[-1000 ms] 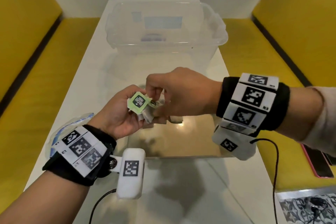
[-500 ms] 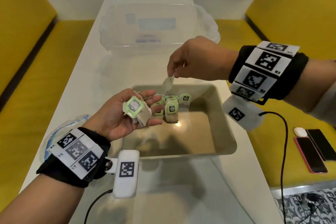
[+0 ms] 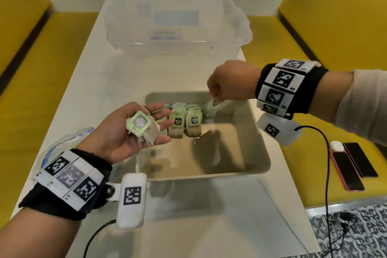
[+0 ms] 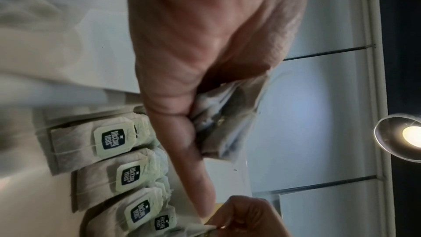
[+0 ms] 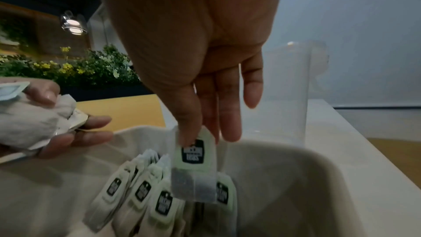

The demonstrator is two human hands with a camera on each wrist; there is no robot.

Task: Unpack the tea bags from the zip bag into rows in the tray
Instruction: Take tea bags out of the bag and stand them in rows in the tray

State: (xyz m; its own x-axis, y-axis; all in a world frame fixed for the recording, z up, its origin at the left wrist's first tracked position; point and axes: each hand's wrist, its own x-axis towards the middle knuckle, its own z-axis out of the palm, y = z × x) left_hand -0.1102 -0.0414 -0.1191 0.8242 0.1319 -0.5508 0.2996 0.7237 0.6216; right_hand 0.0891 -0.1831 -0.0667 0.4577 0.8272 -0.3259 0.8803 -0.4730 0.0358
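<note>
So our right hand [image 3: 228, 84] is over the far right corner of the tray [image 3: 259, 148], pinching one tea bag [image 5: 194, 167] by its top edge between thumb and fingers, and the bag hangs down just above the ones already lined up. Those rows of tea bags [image 3: 186, 121] sit along the far wall of the tray, leaning on each other with the green "McCoy teas" tags facing us, and the wrist views show several side by side. Our left hand [image 3: 123, 132] is palm up at the tray's left edge, fingers loosely curled around a small stack of tea bags [image 3: 144, 129], with a green tag on top. The zip bag [image 3: 62, 144] lies crumpled on the desk [image 3: 88, 73] behind our left wrist, mostly hidden, so we can't tell if anything's left in it. A clear plastic bin [image 3: 176, 23] stands further back on the desk, past the tray. Off to the right, on the yellow seat [image 3: 335, 16], there are two phones [image 3: 354, 165] and a little white case [image 3: 336, 145].
</note>
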